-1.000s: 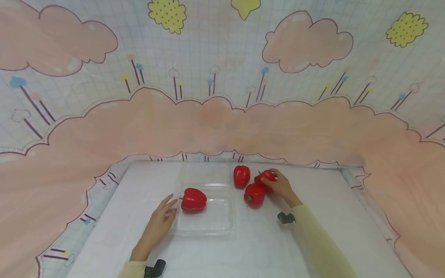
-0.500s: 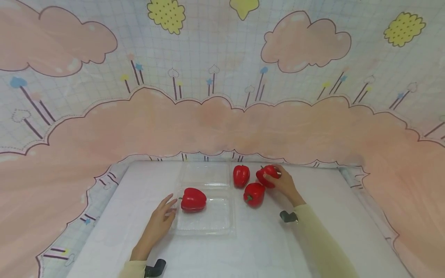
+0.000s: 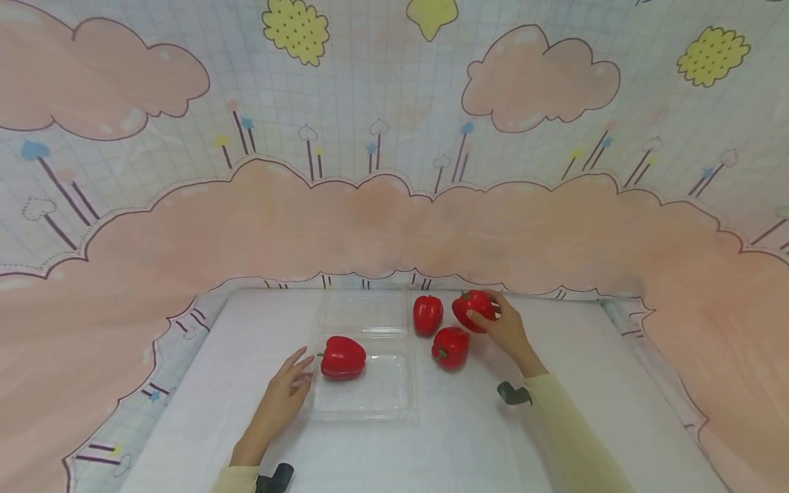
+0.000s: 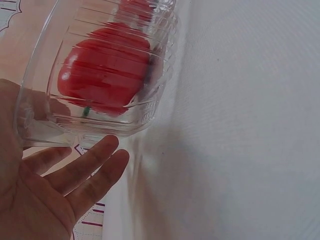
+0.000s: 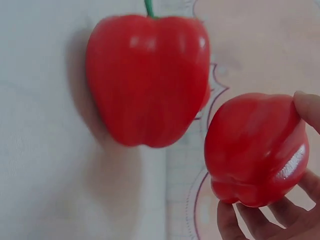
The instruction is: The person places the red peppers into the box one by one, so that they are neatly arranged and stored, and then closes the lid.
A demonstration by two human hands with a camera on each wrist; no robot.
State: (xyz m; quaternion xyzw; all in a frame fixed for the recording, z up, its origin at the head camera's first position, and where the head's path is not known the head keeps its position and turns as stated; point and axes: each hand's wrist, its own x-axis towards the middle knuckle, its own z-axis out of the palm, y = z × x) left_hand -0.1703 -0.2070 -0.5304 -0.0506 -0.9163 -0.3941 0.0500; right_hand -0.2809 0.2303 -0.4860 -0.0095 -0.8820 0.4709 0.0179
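Note:
My right hand (image 3: 509,330) grips a red bell pepper (image 3: 472,310) between thumb and fingers, at the back right of the table. In the right wrist view that held pepper (image 5: 257,150) shows beside another red pepper (image 5: 147,80) with a green stem. On the table, one pepper (image 3: 428,315) stands just left of the held one and another pepper (image 3: 451,348) lies in front. My left hand (image 3: 283,394) has its fingers extended at the left wall of a clear plastic clamshell box (image 3: 394,404). Inside the box's front half lies a pepper (image 3: 343,357), seen through the wall in the left wrist view.
The box's clear lid (image 3: 364,310) lies folded back behind its base. A white table (image 3: 468,445) bears everything, and a patterned cloth (image 3: 394,226) with clouds rises behind and at both sides. Black wrist devices (image 3: 514,394) sit near the sleeves.
My right hand has lifted its pepper off the neighbouring one and shifted it slightly right, turning it a little. The left hand and the box have stayed in place.

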